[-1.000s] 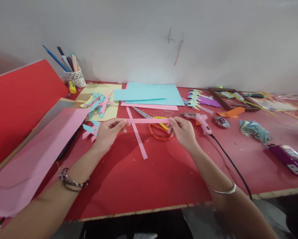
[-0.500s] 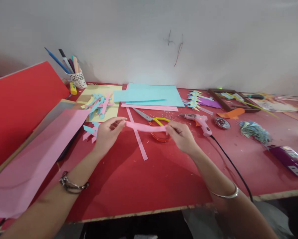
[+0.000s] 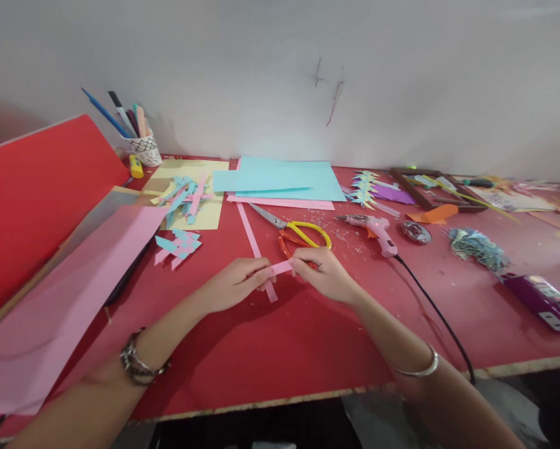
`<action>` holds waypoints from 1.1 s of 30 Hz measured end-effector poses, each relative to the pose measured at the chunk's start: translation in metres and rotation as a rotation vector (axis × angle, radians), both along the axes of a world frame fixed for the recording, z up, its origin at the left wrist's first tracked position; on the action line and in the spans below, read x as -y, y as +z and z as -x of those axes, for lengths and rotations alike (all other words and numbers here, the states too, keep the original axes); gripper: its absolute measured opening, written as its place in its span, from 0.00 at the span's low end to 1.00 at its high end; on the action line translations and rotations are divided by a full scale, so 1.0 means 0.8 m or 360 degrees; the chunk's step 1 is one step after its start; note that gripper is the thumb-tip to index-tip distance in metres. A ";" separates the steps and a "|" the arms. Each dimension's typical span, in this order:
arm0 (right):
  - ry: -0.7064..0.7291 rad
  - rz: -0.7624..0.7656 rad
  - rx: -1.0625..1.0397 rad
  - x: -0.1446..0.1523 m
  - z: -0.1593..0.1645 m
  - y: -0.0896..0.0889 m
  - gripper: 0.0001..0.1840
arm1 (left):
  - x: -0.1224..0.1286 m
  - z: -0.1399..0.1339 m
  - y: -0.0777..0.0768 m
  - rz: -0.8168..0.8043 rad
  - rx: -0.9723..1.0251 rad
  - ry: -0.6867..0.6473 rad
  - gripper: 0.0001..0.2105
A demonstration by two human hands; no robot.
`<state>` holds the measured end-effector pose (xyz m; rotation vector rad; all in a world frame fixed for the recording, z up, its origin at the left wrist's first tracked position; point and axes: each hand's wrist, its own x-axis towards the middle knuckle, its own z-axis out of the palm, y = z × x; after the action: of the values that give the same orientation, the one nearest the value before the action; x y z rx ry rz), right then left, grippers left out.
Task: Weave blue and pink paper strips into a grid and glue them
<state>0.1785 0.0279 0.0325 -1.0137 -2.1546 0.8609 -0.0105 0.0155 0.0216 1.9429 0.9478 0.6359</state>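
Between my two hands is a short pink paper strip (image 3: 280,268), raised over the red table. My left hand (image 3: 236,284) pinches its left end, and my right hand (image 3: 324,274) pinches the other end. Only a short stretch of the strip shows; the rest is hidden by my fingers. A longer pink strip (image 3: 249,232) lies on the table, passing behind my left fingertips. Just beyond my right hand lie scissors (image 3: 310,232) with yellow and orange handles, partly covered by that hand. Left of my hands sits a woven piece of blue and pink paper (image 3: 179,245).
A pink glue gun (image 3: 373,229) with a black cord lies to the right. Blue paper sheets (image 3: 289,178) and a heap of folded strips (image 3: 189,196) are at the back. A large pink sheet (image 3: 74,312) covers the left side. A pen cup (image 3: 145,149) stands by the wall.
My hands have come closer together and moved lower, toward me. The pink strip was stretched out between them; now far less of it shows. The scissors' handles are more exposed.
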 end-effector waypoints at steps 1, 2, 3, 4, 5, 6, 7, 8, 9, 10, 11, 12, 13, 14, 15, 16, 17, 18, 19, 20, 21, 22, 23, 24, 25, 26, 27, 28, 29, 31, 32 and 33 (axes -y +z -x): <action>-0.0041 -0.0009 -0.0002 0.000 0.000 -0.001 0.15 | -0.002 0.002 0.000 0.0014 0.0009 0.0043 0.16; -0.0087 -0.0025 -0.0011 -0.001 0.000 -0.003 0.15 | -0.004 0.004 0.001 0.0014 0.0021 0.0100 0.16; -0.0133 -0.0058 -0.0022 -0.001 0.000 -0.005 0.15 | -0.006 0.007 0.001 -0.0002 0.0035 0.0185 0.16; -0.0165 -0.0111 -0.0026 -0.001 0.001 -0.007 0.14 | -0.008 0.009 0.000 -0.0027 0.0055 0.0304 0.15; -0.0164 -0.0180 -0.0012 -0.001 0.002 -0.009 0.13 | -0.010 0.011 0.000 -0.0050 0.0077 0.0452 0.14; -0.0116 -0.0255 0.0033 0.000 0.003 -0.011 0.11 | -0.012 0.013 -0.001 -0.0055 0.0101 0.0613 0.14; -0.0032 -0.0325 0.0112 0.001 0.005 -0.013 0.10 | -0.014 0.015 -0.002 -0.0028 0.0125 0.0759 0.13; 0.0070 -0.0375 0.0223 0.002 0.007 -0.014 0.10 | -0.016 0.017 -0.003 0.0038 0.0143 0.0871 0.13; 0.0174 -0.0393 0.0360 0.004 0.010 -0.016 0.13 | -0.019 0.020 -0.004 0.0127 0.0156 0.0958 0.13; 0.0262 -0.0381 0.0508 0.006 0.013 -0.016 0.18 | -0.022 0.023 -0.005 0.0219 0.0161 0.1022 0.13; 0.0325 -0.0349 0.0654 0.008 0.016 -0.016 0.23 | -0.024 0.026 -0.005 0.0290 0.0153 0.1071 0.13; 0.0371 -0.0305 0.0778 0.010 0.018 -0.016 0.26 | -0.027 0.030 -0.006 0.0318 0.0128 0.1112 0.14; 0.0408 -0.0261 0.0871 0.012 0.020 -0.016 0.26 | -0.029 0.033 -0.006 0.0296 0.0080 0.1144 0.15; 0.0438 -0.0225 0.0930 0.013 0.020 -0.015 0.25 | -0.031 0.035 -0.006 0.0226 0.0003 0.1176 0.15; 0.0454 -0.0207 0.0956 0.013 0.020 -0.014 0.22 | -0.032 0.038 -0.006 0.0120 -0.0114 0.1205 0.16; 0.0455 -0.0207 0.0959 0.012 0.019 -0.014 0.20 | -0.033 0.039 -0.006 -0.0003 -0.0279 0.1233 0.17; 0.0454 -0.0226 0.0951 0.011 0.017 -0.014 0.19 | -0.033 0.041 -0.006 -0.0136 -0.0484 0.1252 0.17; 0.0454 -0.0258 0.0939 0.010 0.015 -0.014 0.18 | -0.033 0.041 -0.007 -0.0262 -0.0709 0.1250 0.17; 0.0465 -0.0298 0.0927 0.008 0.012 -0.015 0.17 | -0.032 0.042 -0.008 -0.0373 -0.0927 0.1228 0.16; 0.0484 -0.0341 0.0915 0.006 0.010 -0.016 0.18 | -0.032 0.042 -0.009 -0.0458 -0.1113 0.1188 0.15; 0.0505 -0.0382 0.0902 0.004 0.008 -0.017 0.19 | -0.031 0.042 -0.010 -0.0516 -0.1247 0.1138 0.14; 0.0519 -0.0419 0.0887 0.002 0.006 -0.018 0.19 | -0.030 0.042 -0.011 -0.0549 -0.1327 0.1097 0.14; 0.0522 -0.0446 0.0871 0.000 0.005 -0.019 0.19 | -0.030 0.041 -0.012 -0.0551 -0.1367 0.1073 0.14; 0.0520 -0.0461 0.0857 -0.001 0.004 -0.019 0.18 | -0.030 0.041 -0.012 -0.0529 -0.1383 0.1070 0.14; 0.0511 -0.0463 0.0846 -0.002 0.004 -0.019 0.17 | -0.030 0.041 -0.012 -0.0495 -0.1383 0.1073 0.15; 0.0502 -0.0451 0.0841 -0.003 0.004 -0.019 0.15 | -0.030 0.040 -0.012 -0.0465 -0.1373 0.1080 0.16; 0.0486 -0.0432 0.0841 -0.003 0.004 -0.019 0.13 | -0.030 0.041 -0.012 -0.0451 -0.1352 0.1089 0.17; 0.0465 -0.0407 0.0844 -0.003 0.005 -0.018 0.12 | -0.031 0.041 -0.012 -0.0466 -0.1319 0.1100 0.17; 0.0439 -0.0380 0.0850 -0.004 0.005 -0.018 0.11 | -0.032 0.041 -0.013 -0.0516 -0.1266 0.1108 0.17; 0.0389 -0.0330 0.0852 -0.003 0.006 -0.018 0.09 | -0.034 0.041 -0.016 -0.0698 -0.1089 0.1075 0.16; 0.0376 -0.0310 0.0841 -0.003 0.006 -0.017 0.08 | -0.034 0.041 -0.017 -0.0795 -0.0983 0.1022 0.15; 0.0369 -0.0292 0.0819 -0.002 0.007 -0.017 0.08 | -0.034 0.040 -0.019 -0.0877 -0.0880 0.0942 0.15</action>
<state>0.1731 0.0298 0.0192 -0.9803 -2.7695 0.5214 -0.0427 0.0428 0.0066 2.3889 1.8952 0.7562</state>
